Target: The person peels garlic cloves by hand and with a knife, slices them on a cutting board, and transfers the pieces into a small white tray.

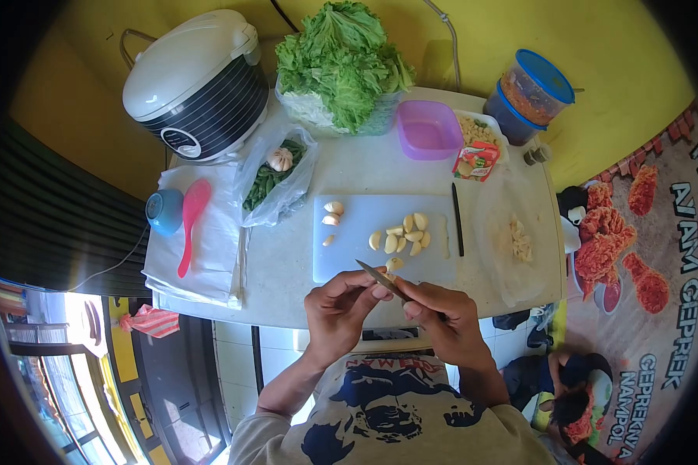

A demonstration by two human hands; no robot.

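My right hand (446,319) grips a small knife (378,277), its blade pointing up and left across the fingertips of the other hand. My left hand (335,310) is closed in a pinch just under the blade; what it holds is hidden. Both hands are over the near edge of a white chopping board (349,260). A pale garlic clove (394,264) shows just beyond the blade. Several peeled garlic cloves (400,235) lie in a group on the board's right half. A few more cloves (333,213) sit at its left. To the right is a pile of garlic skins (521,242).
A rice cooker (202,89), lettuce (345,62), a bag of green chillies (275,180) with a garlic bulb, and a purple container (428,130) stand at the back. A pink rice paddle (195,225) lies left; a dark stick-like object (457,221) lies right. Stacked blue-lidded tubs (531,97) stand back right.
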